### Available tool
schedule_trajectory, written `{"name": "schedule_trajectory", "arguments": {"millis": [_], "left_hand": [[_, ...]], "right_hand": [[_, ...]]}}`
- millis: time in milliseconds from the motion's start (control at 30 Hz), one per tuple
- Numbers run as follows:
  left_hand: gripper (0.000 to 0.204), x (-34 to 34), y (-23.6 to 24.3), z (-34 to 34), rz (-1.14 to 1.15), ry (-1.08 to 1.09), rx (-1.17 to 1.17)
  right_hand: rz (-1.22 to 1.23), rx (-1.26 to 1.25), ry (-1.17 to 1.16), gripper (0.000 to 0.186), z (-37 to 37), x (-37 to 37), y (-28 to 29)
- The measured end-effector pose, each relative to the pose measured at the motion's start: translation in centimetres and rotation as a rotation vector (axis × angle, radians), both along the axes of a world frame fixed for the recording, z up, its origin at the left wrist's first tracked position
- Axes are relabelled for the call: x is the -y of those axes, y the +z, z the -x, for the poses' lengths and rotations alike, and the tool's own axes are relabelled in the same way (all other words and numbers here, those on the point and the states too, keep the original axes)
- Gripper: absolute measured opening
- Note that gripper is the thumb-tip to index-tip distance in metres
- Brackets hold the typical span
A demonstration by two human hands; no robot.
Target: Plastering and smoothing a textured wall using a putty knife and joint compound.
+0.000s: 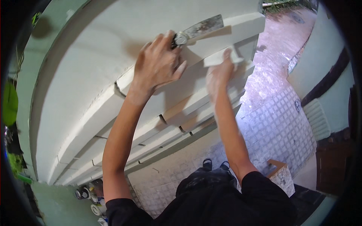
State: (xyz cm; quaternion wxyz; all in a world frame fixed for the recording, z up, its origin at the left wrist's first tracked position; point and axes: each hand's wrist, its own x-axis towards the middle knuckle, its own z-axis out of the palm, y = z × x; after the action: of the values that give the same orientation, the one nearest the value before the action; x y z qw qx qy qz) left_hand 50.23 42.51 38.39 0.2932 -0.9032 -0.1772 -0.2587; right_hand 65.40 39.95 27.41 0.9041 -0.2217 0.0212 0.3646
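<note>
My left hand (pixel 157 64) is closed round the dark handle of a flat-bladed scraper (pixel 205 28). The scraper's narrow metal blade is smeared with pale residue and points up to the right. Lower and to the right, my right hand (pixel 220 73) grips a flat white piece (pixel 218 58), its thumb lying across the top; I cannot make out what it is made of. Both hands are over a white stepped structure (pixel 102 103) with long ledges and dark gaps at the joints. White dust coats the fingers of both hands.
A pale curved wall surface (pixel 86 49) rises beyond the ledges. Gridded floor tiles (pixel 275 116) lie down to the right, and a whitish box with a brown edge (pixel 282 177) stands near my right elbow. Several cans and tubs (pixel 92 196) sit at lower left.
</note>
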Motion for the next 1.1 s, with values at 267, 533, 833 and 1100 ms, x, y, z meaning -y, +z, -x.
{"name": "schedule_trajectory", "arguments": {"millis": [267,533,833,1100], "left_hand": [[0.029,-0.2,-0.2,2.0,0.007,-0.193,0.07],[0.029,6.0,-4.2,11.8,0.15,-0.152,0.354],[0.036,28.0,-28.5,32.1,0.744,0.619,0.777],[0.026,43.3,-35.5,33.3,0.856,1.23,0.965]], "right_hand": [[-0.038,0.097,0.168,0.035,3.6,2.7,0.7],[0.025,0.048,0.354,0.028,11.6,2.7,0.3],[-0.118,0.144,0.261,0.036,17.1,3.6,-0.8],[0.086,0.222,0.263,0.041,23.0,4.1,0.4]]}}
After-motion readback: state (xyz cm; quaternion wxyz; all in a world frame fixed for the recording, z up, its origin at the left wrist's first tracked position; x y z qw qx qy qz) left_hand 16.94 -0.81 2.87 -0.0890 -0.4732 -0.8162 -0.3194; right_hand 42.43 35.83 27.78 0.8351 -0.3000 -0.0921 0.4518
